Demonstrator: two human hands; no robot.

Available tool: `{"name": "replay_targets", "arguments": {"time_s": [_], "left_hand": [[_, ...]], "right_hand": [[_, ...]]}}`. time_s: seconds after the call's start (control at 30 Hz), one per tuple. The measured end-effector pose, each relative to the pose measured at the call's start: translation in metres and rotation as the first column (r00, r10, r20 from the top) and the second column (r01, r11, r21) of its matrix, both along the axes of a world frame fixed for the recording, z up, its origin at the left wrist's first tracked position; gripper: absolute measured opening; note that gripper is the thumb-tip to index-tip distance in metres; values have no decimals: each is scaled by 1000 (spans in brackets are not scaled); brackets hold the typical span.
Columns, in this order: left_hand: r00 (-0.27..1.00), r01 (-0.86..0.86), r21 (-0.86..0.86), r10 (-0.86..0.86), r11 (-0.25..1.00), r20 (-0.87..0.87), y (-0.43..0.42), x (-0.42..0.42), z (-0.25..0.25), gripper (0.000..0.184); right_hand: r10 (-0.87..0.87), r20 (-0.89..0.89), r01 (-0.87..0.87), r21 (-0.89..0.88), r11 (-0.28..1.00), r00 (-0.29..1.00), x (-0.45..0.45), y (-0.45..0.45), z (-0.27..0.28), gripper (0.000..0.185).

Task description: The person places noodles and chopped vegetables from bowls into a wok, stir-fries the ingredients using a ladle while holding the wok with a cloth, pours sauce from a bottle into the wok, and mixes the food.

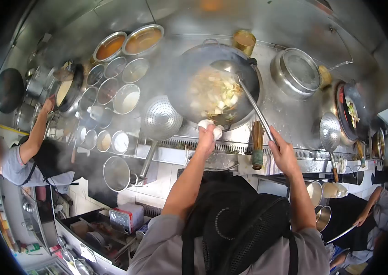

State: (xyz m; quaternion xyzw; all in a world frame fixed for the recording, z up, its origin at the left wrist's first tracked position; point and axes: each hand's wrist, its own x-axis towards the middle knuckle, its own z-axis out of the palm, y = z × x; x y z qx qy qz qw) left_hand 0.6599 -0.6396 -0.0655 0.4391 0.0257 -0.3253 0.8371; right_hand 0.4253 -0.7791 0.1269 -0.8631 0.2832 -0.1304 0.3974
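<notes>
A large dark wok sits on the range, with steam rising from it. Pale chopped food, seemingly cabbage or onion pieces and cubes, lies inside. My left hand is closed around a folded white cloth at the wok's near rim; any handle beneath it is hidden. In my right hand is the long metal handle of a ladle, its bowl at the far side of the food. A bamboo brush lies between my hands on the range edge.
Left of the wok rest a perforated skimmer, seasoning containers and two bowls of amber liquid. A lidded pot and another wok stand right. Co-workers are at both sides.
</notes>
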Motion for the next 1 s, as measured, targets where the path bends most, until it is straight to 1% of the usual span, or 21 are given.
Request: {"name": "replay_targets", "arguments": {"time_s": [0.07,0.17,0.2,0.23,0.27,0.33,0.4,0.47,0.53,0.57,0.63,0.67,0.73,0.77,0.8,0.83,0.87,0.9,0.93,0.97,1.0], "left_hand": [[1000,22,31,-22,999,-1,-7,5,-2,22],[999,51,104,-52,993,3,-13,17,-20,23],[998,60,153,-62,986,6,-12,22,-23,21],[995,89,127,-93,988,26,-8,26,-26,22],[995,88,128,-93,988,31,-5,28,-26,22],[982,187,150,-185,971,-27,-2,33,-21,23],[981,192,161,-194,968,-2,0,32,-11,25],[976,215,226,-220,950,-5,1,31,1,28],[977,206,235,-213,950,4,2,32,4,29],[970,237,222,-245,946,8,3,33,4,30],[961,267,209,-276,941,19,5,32,9,30],[962,262,212,-274,941,24,4,33,8,30],[960,272,204,-281,940,13,5,34,3,29],[956,281,209,-293,937,27,6,33,9,29],[957,279,205,-289,938,20,6,34,10,29],[954,289,206,-299,935,19,7,35,9,29],[951,298,206,-308,932,15,6,35,8,29],[954,287,199,-298,937,30,6,34,7,29],[949,301,212,-315,930,33,6,36,3,29],[951,289,208,-305,934,47,4,36,1,29],[953,280,205,-297,938,58,4,35,-2,29]], "right_hand": [[-36,-29,36,-5,999,999,-23,-2,-21,49],[-101,-190,113,56,992,977,-58,-14,-60,51],[-76,-63,78,37,996,995,-56,-12,-65,51],[-106,-127,115,64,991,986,-54,-15,-67,51],[-134,-192,154,92,984,972,-44,-11,-60,50],[-167,-164,180,67,981,972,-20,-18,-66,50],[-194,-131,201,41,979,972,16,-32,-76,51],[-245,-111,254,78,964,963,63,-49,-82,51],[-178,-107,205,347,915,978,110,-65,-80,50],[-175,-98,198,352,915,980,131,-66,-76,50],[-86,-67,109,635,765,994,159,-63,-69,50],[-83,-61,102,636,765,995,160,-61,-66,50],[145,-28,-91,660,746,989,154,-57,-63,52],[253,-66,-172,569,804,965,144,-65,-75,58],[257,-73,-171,570,804,964,130,-76,-98,58],[337,48,-340,57,939,940,113,-89,-125,59],[465,105,-365,-480,798,879,98,-96,-140,62],[366,-91,-362,-487,795,926,79,-97,-126,62],[247,-284,-362,-493,791,926,59,-96,-100,62],[248,-301,-371,-483,793,921,46,-95,-82,62],[140,-443,-388,-540,747,886,35,-96,-66,61]]}}
